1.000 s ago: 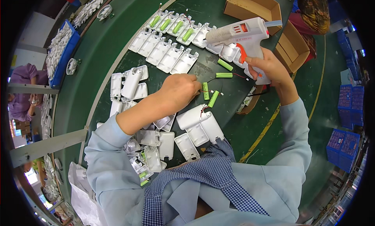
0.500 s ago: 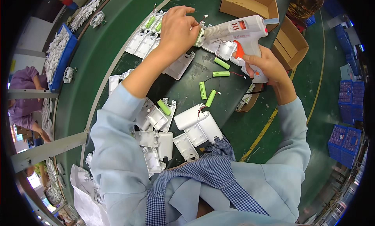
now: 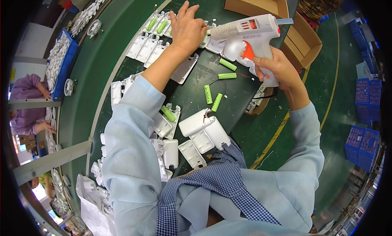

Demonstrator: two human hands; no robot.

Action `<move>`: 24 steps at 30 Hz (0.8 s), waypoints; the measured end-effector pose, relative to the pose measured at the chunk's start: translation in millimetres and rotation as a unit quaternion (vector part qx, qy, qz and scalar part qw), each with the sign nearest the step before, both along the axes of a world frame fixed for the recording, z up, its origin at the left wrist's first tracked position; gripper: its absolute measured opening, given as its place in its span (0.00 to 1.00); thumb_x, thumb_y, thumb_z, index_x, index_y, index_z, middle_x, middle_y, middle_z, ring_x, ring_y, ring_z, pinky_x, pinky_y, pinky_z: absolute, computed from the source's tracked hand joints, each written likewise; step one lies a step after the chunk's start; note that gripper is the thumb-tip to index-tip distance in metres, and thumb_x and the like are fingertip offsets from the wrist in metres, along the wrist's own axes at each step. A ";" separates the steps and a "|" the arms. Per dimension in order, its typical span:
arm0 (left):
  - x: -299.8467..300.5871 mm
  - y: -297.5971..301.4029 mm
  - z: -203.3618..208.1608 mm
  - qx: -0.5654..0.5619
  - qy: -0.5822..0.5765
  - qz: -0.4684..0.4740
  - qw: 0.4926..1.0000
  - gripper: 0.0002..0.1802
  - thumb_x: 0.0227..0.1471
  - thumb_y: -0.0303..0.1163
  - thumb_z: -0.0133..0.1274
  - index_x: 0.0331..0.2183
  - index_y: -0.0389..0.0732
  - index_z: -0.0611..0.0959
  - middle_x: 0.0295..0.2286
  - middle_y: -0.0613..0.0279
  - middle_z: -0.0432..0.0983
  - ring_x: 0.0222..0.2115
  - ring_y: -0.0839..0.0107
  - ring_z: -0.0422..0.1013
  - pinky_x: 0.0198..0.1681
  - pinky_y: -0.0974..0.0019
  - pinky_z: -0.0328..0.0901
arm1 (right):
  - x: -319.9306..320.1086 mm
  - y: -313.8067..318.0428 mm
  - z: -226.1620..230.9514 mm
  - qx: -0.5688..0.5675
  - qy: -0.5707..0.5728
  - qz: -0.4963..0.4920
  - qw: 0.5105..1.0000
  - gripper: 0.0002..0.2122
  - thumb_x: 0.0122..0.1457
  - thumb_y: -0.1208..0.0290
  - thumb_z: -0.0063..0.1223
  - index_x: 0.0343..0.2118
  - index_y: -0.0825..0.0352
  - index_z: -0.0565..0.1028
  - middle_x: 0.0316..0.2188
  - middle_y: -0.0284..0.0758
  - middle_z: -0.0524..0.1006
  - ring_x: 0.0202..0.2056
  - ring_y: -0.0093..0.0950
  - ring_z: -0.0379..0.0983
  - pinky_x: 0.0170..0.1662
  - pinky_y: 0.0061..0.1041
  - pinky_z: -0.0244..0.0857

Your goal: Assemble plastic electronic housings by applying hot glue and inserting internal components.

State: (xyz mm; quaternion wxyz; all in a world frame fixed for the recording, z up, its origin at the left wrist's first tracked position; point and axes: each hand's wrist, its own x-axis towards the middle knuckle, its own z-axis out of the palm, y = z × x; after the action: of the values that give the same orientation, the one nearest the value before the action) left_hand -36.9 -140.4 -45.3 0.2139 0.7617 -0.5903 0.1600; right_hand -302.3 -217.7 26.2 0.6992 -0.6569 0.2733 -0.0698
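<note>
Right hand [image 3: 274, 67] grips white glue gun [image 3: 249, 32]; left hand [image 3: 187, 27], fingers loosely spread, rests on white plastic casing [image 3: 209, 39] on green worktop [image 3: 98, 68], green batteries [image 3: 212, 97] nearby.

I see pale blue long sleeves on both my arms, loose and creased, cuffs ending at the wrists. At six o'clock a blue-and-white checked apron bib lies over the same pale blue jacket. Both hands are bare.

Two open brown cardboard boxes stand beyond the right hand [image 3: 277, 70]: one box [image 3: 253, 1] just past the left hand [image 3: 188, 25], the other box [image 3: 308, 42] right of it. No labels, signs or screens show.
</note>
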 end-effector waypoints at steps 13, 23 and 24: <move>-17.8 55.8 37.6 -0.121 0.016 -0.125 0.985 0.06 0.42 0.26 0.60 0.28 0.43 0.84 0.43 0.58 0.74 0.49 0.54 0.66 0.52 0.57 0.60 | 8.9 -0.5 -7.1 -0.012 -0.016 -0.006 1.000 0.16 0.54 0.64 0.54 0.40 0.70 0.70 0.19 0.30 0.72 0.17 0.17 0.66 0.21 0.19 0.59; -61.8 101.7 36.6 0.002 0.100 -0.202 0.974 0.06 0.38 0.26 0.59 0.26 0.42 0.82 0.36 0.63 0.74 0.42 0.62 0.67 0.46 0.58 0.58 | 20.2 1.2 -4.3 -0.029 -0.003 0.002 1.000 0.14 0.57 0.66 0.54 0.40 0.70 0.70 0.17 0.31 0.70 0.16 0.17 0.64 0.22 0.18 0.59; -62.4 101.9 36.9 0.001 0.100 -0.201 0.974 0.06 0.38 0.26 0.59 0.26 0.42 0.82 0.36 0.63 0.74 0.42 0.62 0.67 0.46 0.58 0.58 | 18.8 1.7 -4.6 -0.031 -0.008 0.003 0.999 0.14 0.55 0.65 0.53 0.39 0.70 0.71 0.17 0.30 0.70 0.16 0.17 0.65 0.21 0.18 0.58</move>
State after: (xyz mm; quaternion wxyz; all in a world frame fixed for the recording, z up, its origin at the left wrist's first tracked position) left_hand -99.3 -38.5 -8.4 0.2989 0.6397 -0.7073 0.0358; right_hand -283.5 -215.9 21.6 0.6810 -0.6785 0.2633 -0.0814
